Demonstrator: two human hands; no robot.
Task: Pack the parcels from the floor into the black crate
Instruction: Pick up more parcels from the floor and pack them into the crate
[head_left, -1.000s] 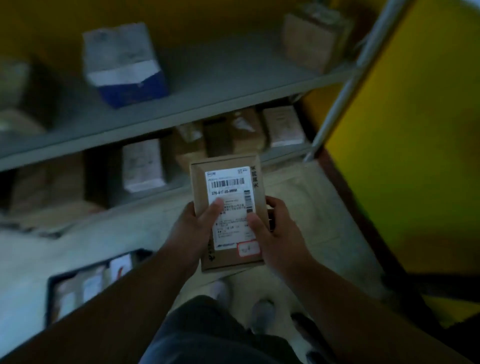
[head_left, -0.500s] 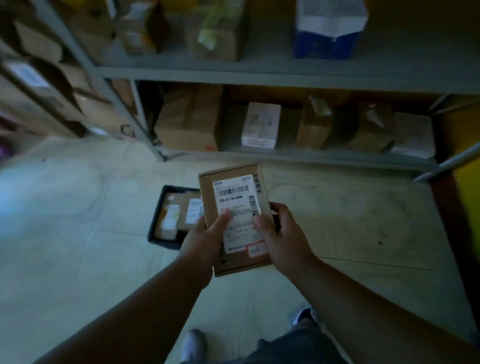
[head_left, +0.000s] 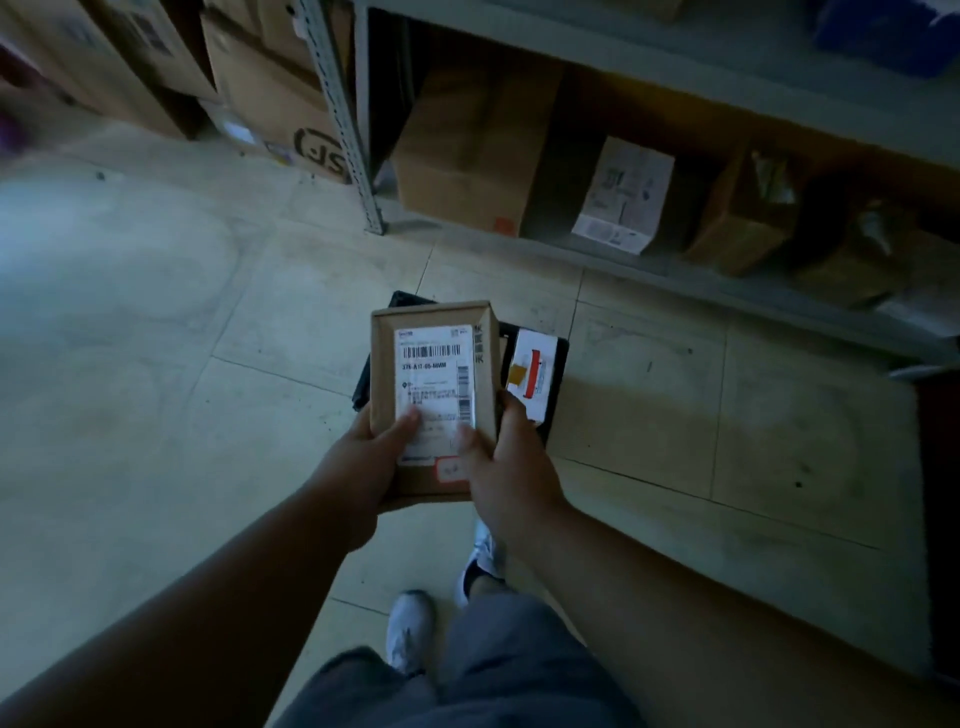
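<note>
Crate (head_left: 551, 395) now under held parcel (head_left: 434, 395); tiled floor (head_left: 156, 364).

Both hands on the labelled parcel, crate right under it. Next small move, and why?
Probably lower the brown parcel straight down into the black crate. Left hand and right hand grip its near end, label up, and it hangs in front of the crate on the floor, hiding most of it. A white parcel fills the crate's right side, so aim left of that.
</note>
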